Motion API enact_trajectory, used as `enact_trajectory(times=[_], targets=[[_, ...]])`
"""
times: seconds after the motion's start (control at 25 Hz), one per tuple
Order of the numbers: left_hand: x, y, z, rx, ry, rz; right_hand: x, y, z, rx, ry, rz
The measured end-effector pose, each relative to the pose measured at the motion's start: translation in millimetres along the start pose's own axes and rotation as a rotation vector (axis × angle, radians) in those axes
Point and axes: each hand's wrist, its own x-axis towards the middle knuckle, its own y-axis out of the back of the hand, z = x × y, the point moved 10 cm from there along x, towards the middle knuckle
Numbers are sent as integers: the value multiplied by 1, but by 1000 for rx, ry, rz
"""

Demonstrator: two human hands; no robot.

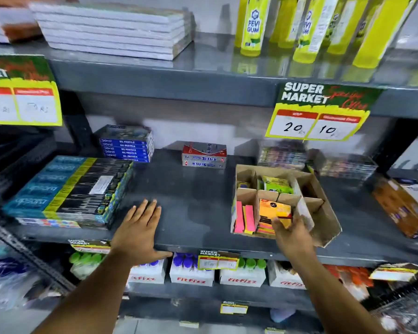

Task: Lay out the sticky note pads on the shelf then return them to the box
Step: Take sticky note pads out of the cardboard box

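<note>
**Right hand in the divided box, left hand flat on the shelf**

The person stands before a grey metal shelf (pixel 191 201). The left hand (pixel 140 227) lies palm down on the bare shelf surface, fingers spread and holding nothing, its thumb over the front edge.

The right hand (pixel 292 235) reaches into the cardboard box (pixel 328 220), which sits on the right part of the same shelf. Its fingers close around an orange and yellow sticky note pad (pixel 275 210) in the front middle compartment. Beneath that pad a stack of multicoloured pads (pixel 266 229) shows in the same compartment; their number cannot be counted. In the front left compartment stand three narrow strip pads (pixel 245 219): two pink with one yellow between them. A green pack (pixel 274 184) sits in a rear compartment, and something yellow shows in the rear left one, too small to tell. The two right-hand compartments look bare. No pad lies on the open shelf surface.

Elsewhere on this shelf, a stack of blue oil pastel boxes (pixel 127 147) stands at the back left, two red and silver boxes (pixel 204 156) lie stacked at the back centre, and a pile of flat teal and black packs (pixel 68 189) sits just left of the left hand. One price card (pixel 321 112), reading 20 and 10, hangs above the box. On the shelf above stand yellow gum bottles (pixel 251 25).
</note>
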Motion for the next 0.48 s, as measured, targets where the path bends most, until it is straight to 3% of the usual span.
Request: enact_trajectory(times=[0.48], targets=[[1,-10,-6,-7,31,-28,17,-8,14,413,-353,83]])
